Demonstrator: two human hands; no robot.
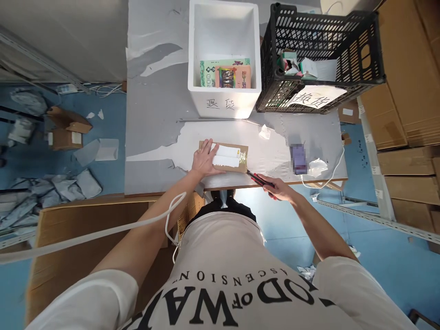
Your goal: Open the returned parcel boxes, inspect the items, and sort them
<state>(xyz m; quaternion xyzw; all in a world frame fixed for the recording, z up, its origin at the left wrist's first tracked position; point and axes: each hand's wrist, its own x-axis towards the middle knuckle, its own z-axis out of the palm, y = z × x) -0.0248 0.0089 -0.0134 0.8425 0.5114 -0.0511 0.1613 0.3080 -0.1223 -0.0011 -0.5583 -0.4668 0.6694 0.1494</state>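
A small flat cardboard box (244,155) with a white label and clear tape lies near the front edge of the table. My left hand (205,159) is over its left end, with fingers across the top and the thumb along the near side, holding it against the tabletop. In my right hand (277,188) is a red-and-black utility knife (258,179). Its tip points to the box's near right corner and appears to touch it. The exact contact of the blade is too small to make out.
Behind the box stand a white foam bin (225,101) with colourful packets and a black plastic crate (321,78) with small cartons. A phone (299,159) on a white cable and crumpled paper (317,167) lie right. A large open carton (85,211) stands lower left.
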